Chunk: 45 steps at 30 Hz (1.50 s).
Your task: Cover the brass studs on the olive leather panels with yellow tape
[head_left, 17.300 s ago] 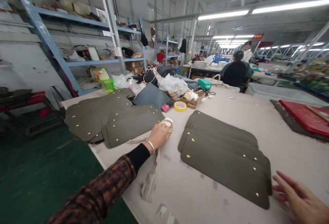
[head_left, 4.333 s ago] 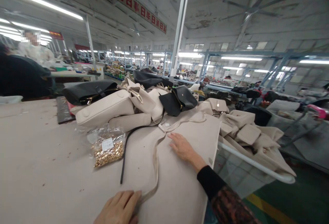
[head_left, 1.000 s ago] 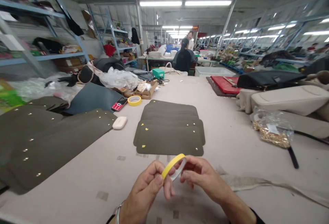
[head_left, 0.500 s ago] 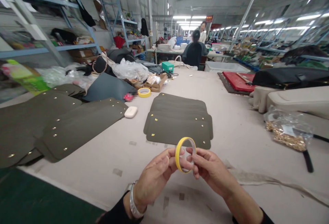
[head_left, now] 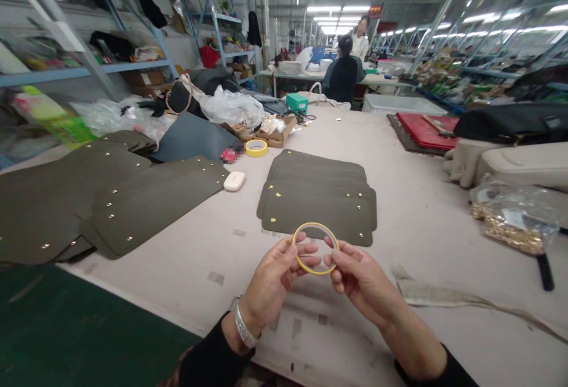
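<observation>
A roll of yellow tape [head_left: 316, 271] is held up over the table between my two hands, its open ring facing me. My left hand [head_left: 273, 274], with a silver bracelet at the wrist, grips the roll's left side between thumb and fingers. On the right side, my right hand [head_left: 361, 277] pinches the rim. Just beyond the roll lies a stack of dark olive panels [head_left: 317, 197] with metal studs and small yellow tape bits on the left part. More studded olive panels [head_left: 155, 209] lie at the left.
Another yellow tape roll [head_left: 256, 148] and a white rounded case [head_left: 234, 181] lie left of the stack. Behind are a cardboard box [head_left: 284, 129] and a teal box [head_left: 297, 103]. At right are a bag of gold hardware [head_left: 510, 227] and a red board [head_left: 421, 131]. A person [head_left: 344, 76] sits farther back.
The tape roll has turned from nearly edge-on to face me with its hole. My view has shifted a little, moving the table's things rightward and up in the picture.
</observation>
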Motion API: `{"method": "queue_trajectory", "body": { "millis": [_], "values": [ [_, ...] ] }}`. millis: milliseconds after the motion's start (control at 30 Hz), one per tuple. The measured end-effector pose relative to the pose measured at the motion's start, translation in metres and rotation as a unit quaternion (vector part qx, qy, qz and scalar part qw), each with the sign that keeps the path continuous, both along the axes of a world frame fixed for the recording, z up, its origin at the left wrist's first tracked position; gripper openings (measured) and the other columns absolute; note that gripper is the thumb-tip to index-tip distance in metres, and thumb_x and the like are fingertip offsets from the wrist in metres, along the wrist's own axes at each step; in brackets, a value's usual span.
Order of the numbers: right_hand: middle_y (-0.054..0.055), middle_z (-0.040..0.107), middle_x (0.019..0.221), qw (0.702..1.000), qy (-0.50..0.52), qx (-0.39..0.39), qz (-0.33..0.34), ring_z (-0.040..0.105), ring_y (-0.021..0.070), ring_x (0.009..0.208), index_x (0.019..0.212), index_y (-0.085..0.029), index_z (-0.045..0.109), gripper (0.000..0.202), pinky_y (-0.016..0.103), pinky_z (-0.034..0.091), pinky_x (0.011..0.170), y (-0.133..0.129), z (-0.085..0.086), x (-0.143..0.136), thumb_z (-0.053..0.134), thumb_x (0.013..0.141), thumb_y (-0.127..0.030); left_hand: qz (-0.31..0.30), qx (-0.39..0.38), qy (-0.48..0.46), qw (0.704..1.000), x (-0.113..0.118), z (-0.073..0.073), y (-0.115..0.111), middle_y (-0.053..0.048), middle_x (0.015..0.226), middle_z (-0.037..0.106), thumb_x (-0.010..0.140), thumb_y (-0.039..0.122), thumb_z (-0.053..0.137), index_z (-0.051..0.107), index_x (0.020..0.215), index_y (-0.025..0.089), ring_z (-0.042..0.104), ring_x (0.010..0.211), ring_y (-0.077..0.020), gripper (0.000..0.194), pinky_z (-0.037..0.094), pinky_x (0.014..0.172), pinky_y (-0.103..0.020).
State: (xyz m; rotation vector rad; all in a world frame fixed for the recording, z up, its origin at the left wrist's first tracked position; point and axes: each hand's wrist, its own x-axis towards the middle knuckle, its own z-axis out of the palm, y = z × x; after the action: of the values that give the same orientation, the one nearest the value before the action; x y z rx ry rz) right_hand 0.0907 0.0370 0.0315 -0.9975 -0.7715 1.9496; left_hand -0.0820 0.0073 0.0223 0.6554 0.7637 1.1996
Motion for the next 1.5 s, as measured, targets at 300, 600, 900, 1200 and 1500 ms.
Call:
{"method": "queue_trajectory", "body": {
  "millis": [300, 600, 900, 1200, 1500],
  "values": [
    [0.002, 0.065, 0.073, 0.799, -0.398, 0.420, 0.162, 0.057, 0.0134, 0.065, 0.087, -0.018, 0.066, 0.008, 0.024, 0.041, 0.062, -0.008, 0.017, 0.003, 0.060, 0.082, -0.019, 0.011, 0.208, 0.467, 0.859, -0.024, 0.034, 0.011, -0.007, 0.123, 0.057, 0.083, 0.038, 0.060, 0.050, 0.124, 0.022, 0.050, 0.116, -0.0216, 0.045, 0.036, 0.102, -0.037],
    [0.007, 0.063, 0.102, 0.666, -0.449, 0.575, 0.158, 0.060, 0.0161, 0.083, 0.100, -0.018, 0.059, 0.019, 0.027, 0.048, 0.074, -0.013, 0.018, 0.011, 0.052, 0.084, -0.011, -0.201, 0.201, 0.480, 0.830, -0.010, 0.035, 0.013, 0.005, 0.071, 0.063, 0.080, 0.018, 0.055, 0.050, 0.125, 0.024, 0.057, 0.063, -0.0105, 0.045, 0.044, 0.062, -0.020],
    [0.006, 0.068, 0.092, 0.844, -0.378, 0.379, 0.029, 0.064, 0.0162, 0.081, 0.104, -0.018, 0.064, 0.022, 0.028, 0.052, 0.074, -0.002, 0.003, 0.042, 0.048, 0.090, -0.026, -0.135, 0.235, 0.376, 0.886, -0.005, 0.017, 0.007, 0.001, 0.083, 0.061, 0.090, 0.022, 0.046, 0.041, 0.130, 0.023, 0.057, 0.063, -0.0093, 0.040, 0.048, 0.063, -0.022],
    [0.006, 0.067, 0.097, 0.821, -0.354, 0.444, 0.067, 0.062, 0.0158, 0.088, 0.104, -0.020, 0.065, 0.022, 0.027, 0.050, 0.080, 0.002, 0.005, 0.033, 0.050, 0.088, -0.016, -0.092, 0.276, 0.484, 0.825, 0.007, 0.010, 0.006, 0.002, 0.089, 0.066, 0.095, 0.022, 0.039, 0.034, 0.132, 0.028, 0.061, 0.079, -0.0116, 0.038, 0.046, 0.073, -0.023],
    [0.005, 0.067, 0.085, 0.752, -0.397, 0.524, 0.035, 0.062, 0.0151, 0.078, 0.092, -0.019, 0.065, 0.014, 0.026, 0.050, 0.074, 0.008, -0.004, 0.027, 0.052, 0.088, -0.018, -0.050, 0.346, 0.567, 0.746, 0.013, -0.001, 0.012, -0.006, 0.097, 0.068, 0.096, 0.026, 0.038, 0.030, 0.137, 0.020, 0.065, 0.081, -0.0146, 0.042, 0.051, 0.070, -0.023]
  ]
}}
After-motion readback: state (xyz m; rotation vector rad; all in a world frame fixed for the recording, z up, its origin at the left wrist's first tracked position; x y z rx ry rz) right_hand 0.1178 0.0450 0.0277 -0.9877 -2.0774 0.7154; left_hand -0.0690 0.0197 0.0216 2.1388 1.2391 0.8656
